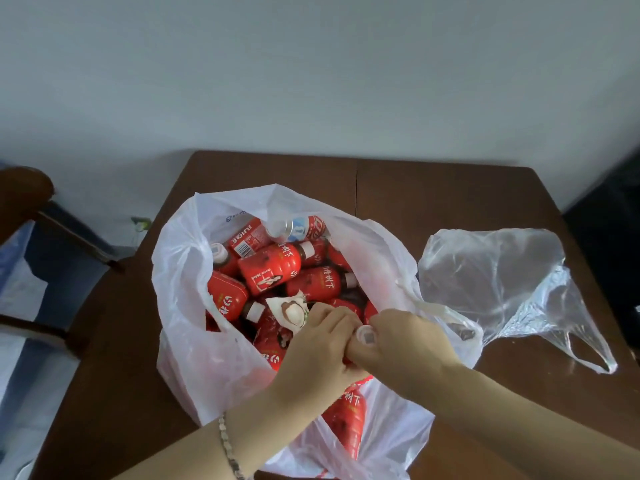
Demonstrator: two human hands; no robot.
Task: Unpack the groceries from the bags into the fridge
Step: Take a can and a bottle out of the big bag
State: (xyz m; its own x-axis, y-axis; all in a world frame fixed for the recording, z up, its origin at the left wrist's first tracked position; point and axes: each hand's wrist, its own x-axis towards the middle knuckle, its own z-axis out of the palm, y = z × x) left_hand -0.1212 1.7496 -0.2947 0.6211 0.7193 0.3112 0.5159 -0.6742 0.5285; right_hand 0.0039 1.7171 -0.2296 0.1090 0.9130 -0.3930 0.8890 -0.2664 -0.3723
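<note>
Head view: white bag (194,306) sitting open on the brown table (433,188), crammed with red bottles (270,268). Right hand (405,341) clenching round a white-capped bottle (366,336) at the bag's near rim. Left hand (318,344) curling in just beside it; I can't tell what it is grasping, as its own fingers are blocking sight. Clear bag (502,282) lying crumpled right of the white bag, chair (52,237) standing left of it.

You're in a home: a wooden dining table (450,188) against a plain wall (311,81), a chair (24,187) beside it, a grocery bag (187,271) on top.

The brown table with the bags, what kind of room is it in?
Probably a home dining room: a dark brown wooden table by a plain pale wall, with a dark wooden chair beside it.
</note>
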